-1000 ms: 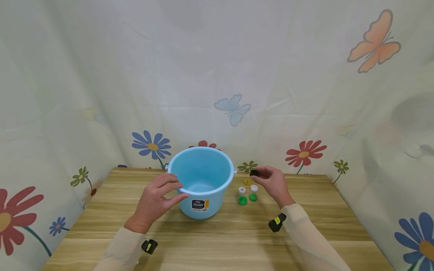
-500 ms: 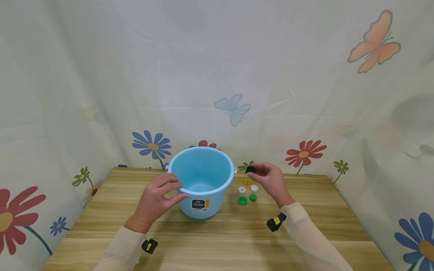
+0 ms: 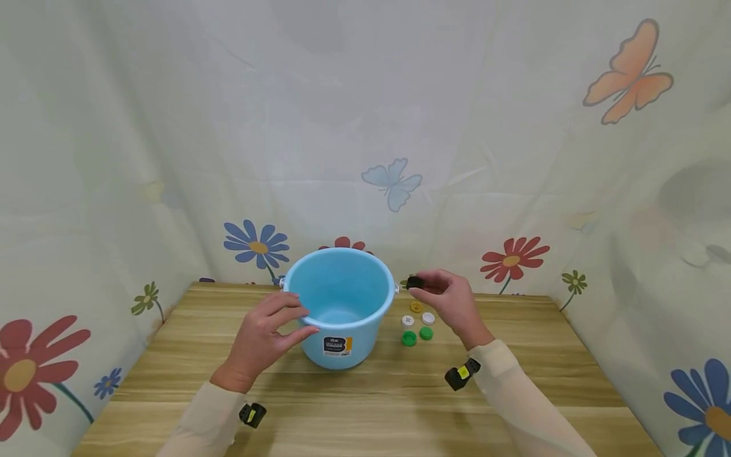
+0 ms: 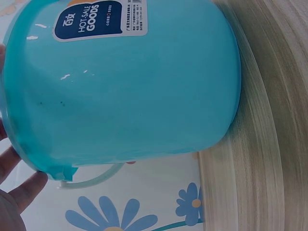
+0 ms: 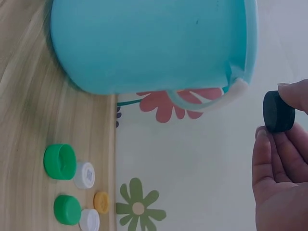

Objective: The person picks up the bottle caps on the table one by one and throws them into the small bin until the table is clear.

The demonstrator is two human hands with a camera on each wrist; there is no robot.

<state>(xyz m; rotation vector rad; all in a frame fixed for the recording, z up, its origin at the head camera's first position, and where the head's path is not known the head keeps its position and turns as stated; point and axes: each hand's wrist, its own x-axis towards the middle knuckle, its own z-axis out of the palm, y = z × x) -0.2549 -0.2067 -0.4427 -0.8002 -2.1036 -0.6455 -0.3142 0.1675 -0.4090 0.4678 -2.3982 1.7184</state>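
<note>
A light blue bucket (image 3: pixel 342 339) stands upright on the wooden table, open at the top. My left hand (image 3: pixel 265 336) holds its rim at the near left side, fingers over the edge and thumb toward the front. Beside the bucket's right side, my right hand (image 3: pixel 454 301) pinches a black bottle cap (image 5: pixel 278 111) between thumb and fingertips, raised near rim height. Below that hand lie a yellow cap (image 3: pixel 416 306), two white caps (image 3: pixel 428 318) and two green caps (image 3: pixel 408 338). Bare blue plastic shows in the visible part of the bucket's inside.
A pale handle (image 5: pixel 207 105) hangs behind the bucket, joined near its rim. The wooden table (image 3: pixel 354 412) meets a white curtain (image 3: pixel 308 127) printed with flowers and butterflies at the back and sides. Black wrist cameras (image 3: pixel 459 376) sit at both sleeves.
My right hand has moved left and slightly up with the black cap, closer to the bucket's rim. The left hand, the bucket and the loose caps stay where they were.
</note>
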